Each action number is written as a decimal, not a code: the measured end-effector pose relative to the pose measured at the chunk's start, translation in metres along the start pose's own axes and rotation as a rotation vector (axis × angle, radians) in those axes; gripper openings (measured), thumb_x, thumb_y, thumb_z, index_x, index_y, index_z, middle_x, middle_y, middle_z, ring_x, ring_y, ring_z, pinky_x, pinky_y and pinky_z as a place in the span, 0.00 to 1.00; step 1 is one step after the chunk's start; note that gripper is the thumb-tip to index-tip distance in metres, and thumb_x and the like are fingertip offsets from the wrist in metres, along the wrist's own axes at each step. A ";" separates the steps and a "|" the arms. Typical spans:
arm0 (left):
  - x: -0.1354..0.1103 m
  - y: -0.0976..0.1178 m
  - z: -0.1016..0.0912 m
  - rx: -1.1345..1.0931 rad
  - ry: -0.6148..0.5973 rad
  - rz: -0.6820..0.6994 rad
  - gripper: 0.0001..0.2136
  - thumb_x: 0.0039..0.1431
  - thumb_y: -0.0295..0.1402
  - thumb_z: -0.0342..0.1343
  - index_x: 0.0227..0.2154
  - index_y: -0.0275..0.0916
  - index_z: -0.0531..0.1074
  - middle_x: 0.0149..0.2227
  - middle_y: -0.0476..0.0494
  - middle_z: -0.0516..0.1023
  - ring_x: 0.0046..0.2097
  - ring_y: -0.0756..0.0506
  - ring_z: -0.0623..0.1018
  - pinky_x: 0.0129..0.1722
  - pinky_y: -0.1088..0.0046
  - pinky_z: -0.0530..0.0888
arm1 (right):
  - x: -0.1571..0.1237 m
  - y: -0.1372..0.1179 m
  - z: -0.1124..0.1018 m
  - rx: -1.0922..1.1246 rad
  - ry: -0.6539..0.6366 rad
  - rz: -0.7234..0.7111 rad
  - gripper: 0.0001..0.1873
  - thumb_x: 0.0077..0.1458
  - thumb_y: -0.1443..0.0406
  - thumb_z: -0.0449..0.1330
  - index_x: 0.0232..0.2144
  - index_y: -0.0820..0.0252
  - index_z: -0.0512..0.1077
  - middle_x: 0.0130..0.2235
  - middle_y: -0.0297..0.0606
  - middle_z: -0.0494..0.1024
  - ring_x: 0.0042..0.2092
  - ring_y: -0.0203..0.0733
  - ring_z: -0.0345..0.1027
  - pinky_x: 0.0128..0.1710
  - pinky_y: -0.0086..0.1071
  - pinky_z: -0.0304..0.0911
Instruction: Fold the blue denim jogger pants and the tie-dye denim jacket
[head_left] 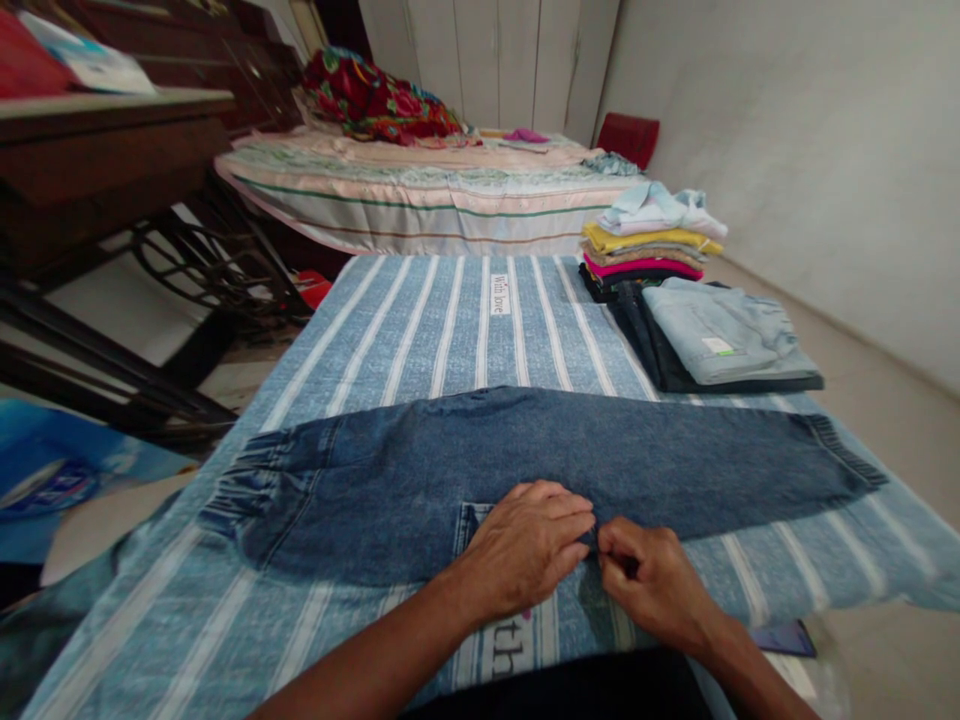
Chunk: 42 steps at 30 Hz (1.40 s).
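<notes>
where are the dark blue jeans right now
In the head view, the dark blue jeans lie across the striped cloth, under the left hand, with the folded light jeans beyond them on the right.

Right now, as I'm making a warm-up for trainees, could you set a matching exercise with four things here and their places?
1. Dark blue trousers
2. Light blue folded garment
3. Red floral cloth
4. Left hand

A. On the bed
B. Palm-down on denim
C. Across the striped cover
D. On darker folded clothing

Pairs: 1-C, 2-D, 3-A, 4-B
</notes>
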<state>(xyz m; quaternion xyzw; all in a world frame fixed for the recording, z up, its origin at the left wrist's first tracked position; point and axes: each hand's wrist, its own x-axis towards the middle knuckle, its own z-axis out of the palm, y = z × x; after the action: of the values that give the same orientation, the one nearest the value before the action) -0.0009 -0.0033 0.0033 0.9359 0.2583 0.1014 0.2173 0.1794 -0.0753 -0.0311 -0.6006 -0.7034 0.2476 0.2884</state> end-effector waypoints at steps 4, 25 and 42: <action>0.000 0.000 -0.001 -0.008 -0.004 0.002 0.12 0.61 0.34 0.51 0.47 0.44 0.69 0.52 0.52 0.72 0.54 0.44 0.67 0.53 0.62 0.62 | 0.000 0.001 0.000 -0.001 0.001 0.005 0.08 0.45 0.74 0.49 0.21 0.58 0.62 0.17 0.24 0.60 0.19 0.28 0.54 0.22 0.24 0.47; -0.001 -0.001 0.002 0.013 0.006 0.022 0.12 0.62 0.35 0.51 0.47 0.44 0.68 0.53 0.51 0.72 0.54 0.44 0.67 0.52 0.63 0.61 | 0.002 0.001 -0.004 0.020 -0.018 -0.026 0.07 0.44 0.73 0.49 0.20 0.58 0.60 0.17 0.24 0.57 0.18 0.28 0.51 0.21 0.24 0.46; 0.000 -0.002 0.002 -0.009 -0.004 0.006 0.13 0.61 0.35 0.51 0.48 0.45 0.69 0.53 0.49 0.72 0.55 0.44 0.66 0.54 0.63 0.61 | 0.004 0.004 -0.003 0.061 -0.018 -0.018 0.07 0.44 0.73 0.50 0.20 0.58 0.60 0.17 0.23 0.57 0.19 0.27 0.51 0.21 0.24 0.46</action>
<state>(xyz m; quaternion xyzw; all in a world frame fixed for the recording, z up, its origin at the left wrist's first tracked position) -0.0015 -0.0028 0.0011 0.9358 0.2544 0.1014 0.2219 0.1836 -0.0708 -0.0312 -0.5828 -0.7035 0.2719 0.3026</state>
